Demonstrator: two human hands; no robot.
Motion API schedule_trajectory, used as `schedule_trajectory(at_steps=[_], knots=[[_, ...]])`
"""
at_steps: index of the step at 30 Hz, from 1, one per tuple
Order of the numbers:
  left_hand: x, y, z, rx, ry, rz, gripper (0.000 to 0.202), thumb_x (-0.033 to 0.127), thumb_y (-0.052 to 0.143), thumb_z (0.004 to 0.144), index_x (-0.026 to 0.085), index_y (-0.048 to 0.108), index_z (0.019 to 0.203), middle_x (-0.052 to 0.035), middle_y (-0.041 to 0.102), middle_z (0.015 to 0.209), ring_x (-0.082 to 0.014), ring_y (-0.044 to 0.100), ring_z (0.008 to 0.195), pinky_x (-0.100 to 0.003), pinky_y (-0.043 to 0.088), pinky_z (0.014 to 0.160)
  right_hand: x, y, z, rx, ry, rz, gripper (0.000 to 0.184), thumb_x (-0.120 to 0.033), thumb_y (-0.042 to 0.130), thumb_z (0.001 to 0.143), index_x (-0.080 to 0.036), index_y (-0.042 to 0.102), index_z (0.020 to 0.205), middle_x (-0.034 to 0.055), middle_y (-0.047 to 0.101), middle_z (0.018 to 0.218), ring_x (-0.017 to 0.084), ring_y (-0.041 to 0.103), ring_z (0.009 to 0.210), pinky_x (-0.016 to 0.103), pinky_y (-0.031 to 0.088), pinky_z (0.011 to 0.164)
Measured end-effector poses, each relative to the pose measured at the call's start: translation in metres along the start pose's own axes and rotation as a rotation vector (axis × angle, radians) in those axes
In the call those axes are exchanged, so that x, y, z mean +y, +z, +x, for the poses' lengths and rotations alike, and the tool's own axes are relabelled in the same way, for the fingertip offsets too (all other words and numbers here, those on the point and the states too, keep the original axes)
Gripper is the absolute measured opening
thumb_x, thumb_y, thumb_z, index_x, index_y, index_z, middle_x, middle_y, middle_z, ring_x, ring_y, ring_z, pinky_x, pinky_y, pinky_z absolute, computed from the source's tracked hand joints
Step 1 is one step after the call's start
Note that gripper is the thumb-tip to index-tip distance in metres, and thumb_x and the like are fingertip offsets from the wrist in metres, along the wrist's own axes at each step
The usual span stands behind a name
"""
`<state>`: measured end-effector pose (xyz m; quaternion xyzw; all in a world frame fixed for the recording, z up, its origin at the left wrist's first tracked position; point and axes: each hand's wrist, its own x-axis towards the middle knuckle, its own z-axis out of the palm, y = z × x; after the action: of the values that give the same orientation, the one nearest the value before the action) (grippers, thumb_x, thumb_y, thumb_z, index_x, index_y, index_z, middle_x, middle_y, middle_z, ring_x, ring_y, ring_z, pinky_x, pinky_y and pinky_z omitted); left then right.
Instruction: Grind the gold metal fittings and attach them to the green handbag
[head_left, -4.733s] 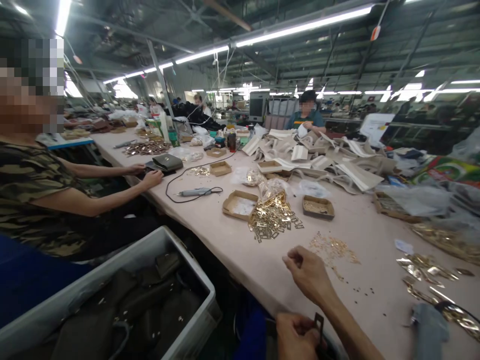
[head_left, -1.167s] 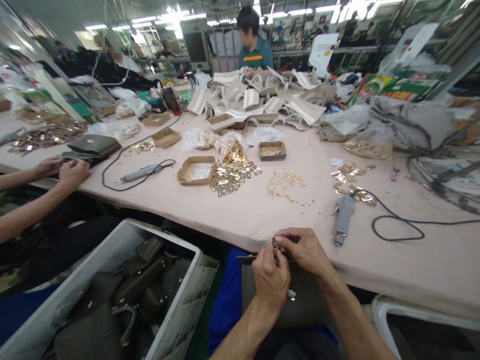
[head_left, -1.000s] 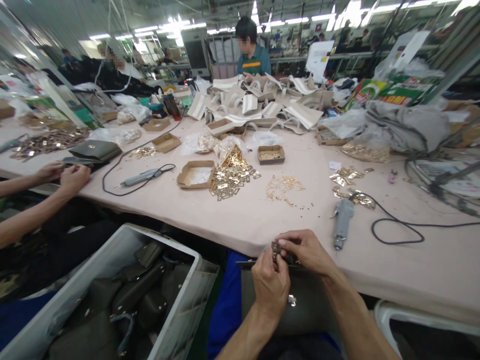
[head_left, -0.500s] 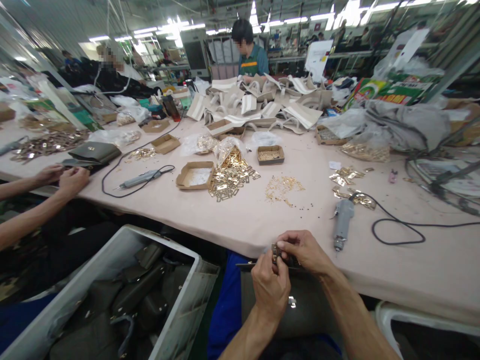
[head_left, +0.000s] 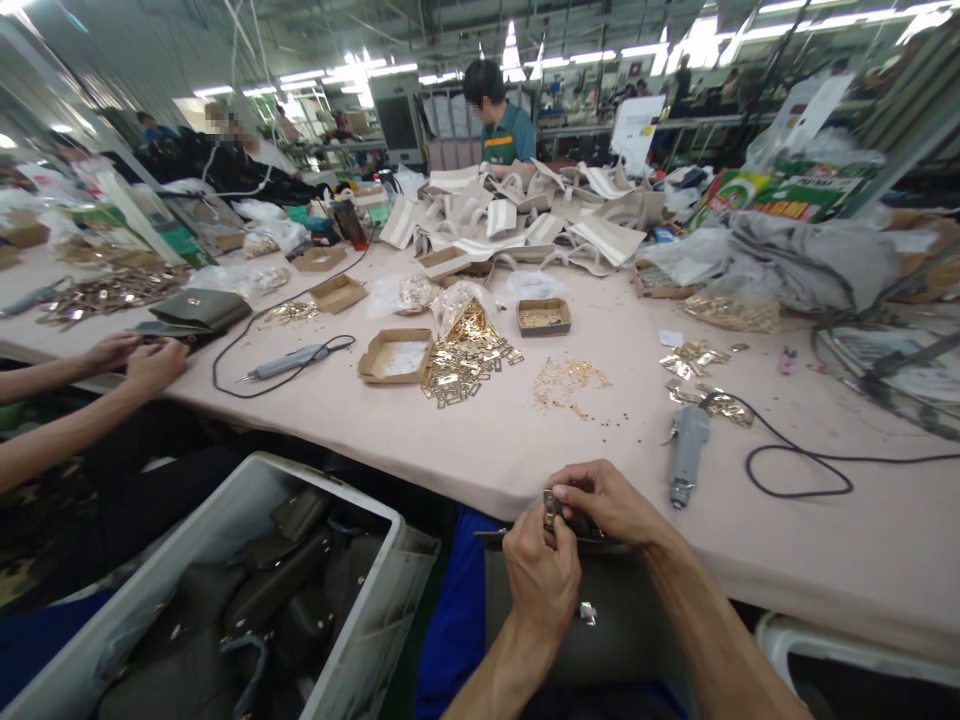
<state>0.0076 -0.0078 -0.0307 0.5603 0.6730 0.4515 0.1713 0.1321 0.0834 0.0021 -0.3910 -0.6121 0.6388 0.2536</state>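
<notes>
At the table's front edge, my left hand (head_left: 541,565) and my right hand (head_left: 609,503) meet with fingers closed. Between their fingertips is a small gold rectangular metal plate (head_left: 549,510), pinched from both sides. A dark olive bag (head_left: 540,625) rests on my lap under the hands, with a shiny metal clasp (head_left: 587,613) on its front. The plate is at the upper edge of the bag, where my fingers partly cover it; I cannot tell whether it is fixed to the bag.
A grey electric screwdriver (head_left: 688,450) lies to the right. Gold plates (head_left: 457,375), small gold parts (head_left: 571,382) and a cardboard box (head_left: 395,357) lie ahead. A white crate (head_left: 394,560) of dark bags stands left. A co-worker's hands (head_left: 154,365) work on another bag (head_left: 199,310).
My hands keep their grip; the gold plate has turned slightly and its face shows more clearly. The view has tilted up a little, so the scene sits lower.
</notes>
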Motion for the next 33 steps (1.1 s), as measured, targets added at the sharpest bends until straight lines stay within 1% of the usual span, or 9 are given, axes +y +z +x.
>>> schedule_trajectory(at_steps=[7, 9, 13, 15, 18, 21, 25, 29, 33], knots=[[0.006, -0.008, 0.001, -0.04, -0.034, -0.046, 0.022, 0.017, 0.051, 0.091, 0.014, 0.073, 0.093, -0.01, 0.07, 0.073, -0.0239, 0.065, 0.065, -0.033, 0.044, 0.063, -0.001, 0.011, 0.002, 0.112, -0.03, -0.106, 0.028, -0.039, 0.071, 0.086, -0.012, 0.075, 0.08, 0.0052, 0.071, 0.07, 0.015, 0.058, 0.061, 0.025, 0.046, 0.058], [0.004, -0.013, 0.002, -0.143, -0.136, -0.186, 0.026, 0.023, 0.05, 0.094, 0.014, 0.074, 0.095, -0.0091, 0.07, 0.069, -0.0227, 0.066, 0.061, -0.031, 0.046, 0.059, 0.002, 0.012, 0.002, 0.152, -0.036, -0.123, 0.028, -0.039, 0.071, 0.085, -0.012, 0.075, 0.078, 0.0051, 0.07, 0.068, 0.015, 0.059, 0.06, 0.025, 0.045, 0.057], [-0.008, -0.023, 0.009, -0.367, -0.421, -0.672, 0.033, 0.032, 0.054, 0.094, 0.01, 0.078, 0.101, -0.0084, 0.072, 0.059, -0.0179, 0.064, 0.046, -0.024, 0.047, 0.045, 0.007, 0.016, 0.0, 0.148, -0.033, -0.028, 0.028, -0.039, 0.071, 0.085, -0.013, 0.074, 0.078, 0.0036, 0.068, 0.063, 0.015, 0.059, 0.056, 0.026, 0.046, 0.055], [-0.014, -0.026, 0.012, -0.366, -0.493, -0.812, 0.031, 0.03, 0.062, 0.087, 0.006, 0.079, 0.097, -0.0091, 0.071, 0.055, -0.0149, 0.062, 0.041, -0.021, 0.045, 0.042, 0.008, 0.018, -0.002, 0.133, -0.036, 0.008, 0.029, -0.04, 0.071, 0.086, -0.013, 0.074, 0.078, 0.0037, 0.068, 0.063, 0.015, 0.059, 0.056, 0.026, 0.047, 0.055], [-0.017, -0.028, 0.015, -0.335, -0.557, -0.887, 0.027, 0.027, 0.07, 0.079, 0.004, 0.081, 0.088, -0.0071, 0.066, 0.047, -0.01, 0.054, 0.035, -0.017, 0.041, 0.038, 0.006, 0.02, -0.004, 0.135, -0.048, 0.011, 0.029, -0.041, 0.072, 0.085, -0.012, 0.074, 0.078, 0.0039, 0.068, 0.063, 0.015, 0.059, 0.056, 0.025, 0.048, 0.055], [-0.016, -0.028, 0.016, -0.312, -0.583, -0.934, 0.024, 0.025, 0.075, 0.074, 0.004, 0.081, 0.085, -0.0096, 0.07, 0.053, -0.0096, 0.055, 0.036, -0.017, 0.042, 0.037, 0.005, 0.02, -0.006, 0.121, -0.046, 0.023, 0.031, -0.043, 0.074, 0.085, -0.012, 0.075, 0.079, 0.0039, 0.068, 0.063, 0.014, 0.059, 0.057, 0.025, 0.047, 0.056], [-0.014, -0.029, 0.016, -0.322, -0.602, -0.947, 0.023, 0.024, 0.077, 0.071, 0.004, 0.081, 0.081, -0.0138, 0.074, 0.062, -0.0097, 0.056, 0.036, -0.017, 0.043, 0.036, 0.006, 0.018, -0.007, 0.098, -0.034, 0.056, 0.033, -0.045, 0.076, 0.084, -0.012, 0.075, 0.08, 0.0039, 0.068, 0.063, 0.014, 0.059, 0.056, 0.024, 0.047, 0.055], [-0.012, -0.03, 0.016, -0.347, -0.613, -0.928, 0.023, 0.025, 0.076, 0.071, 0.004, 0.081, 0.079, -0.0087, 0.066, 0.046, -0.0089, 0.051, 0.032, -0.017, 0.041, 0.036, 0.007, 0.018, -0.008, 0.083, -0.028, 0.069, 0.035, -0.046, 0.076, 0.084, -0.011, 0.075, 0.08, 0.0034, 0.068, 0.062, 0.013, 0.059, 0.055, 0.023, 0.046, 0.054], [-0.01, -0.029, 0.014, -0.305, -0.628, -0.929, 0.025, 0.026, 0.077, 0.07, 0.003, 0.081, 0.079, -0.0072, 0.064, 0.044, -0.0089, 0.051, 0.033, -0.017, 0.04, 0.037, 0.008, 0.019, -0.009, 0.114, -0.022, 0.077, 0.035, -0.047, 0.076, 0.084, -0.011, 0.075, 0.082, 0.0031, 0.068, 0.063, 0.012, 0.058, 0.054, 0.023, 0.046, 0.054]])
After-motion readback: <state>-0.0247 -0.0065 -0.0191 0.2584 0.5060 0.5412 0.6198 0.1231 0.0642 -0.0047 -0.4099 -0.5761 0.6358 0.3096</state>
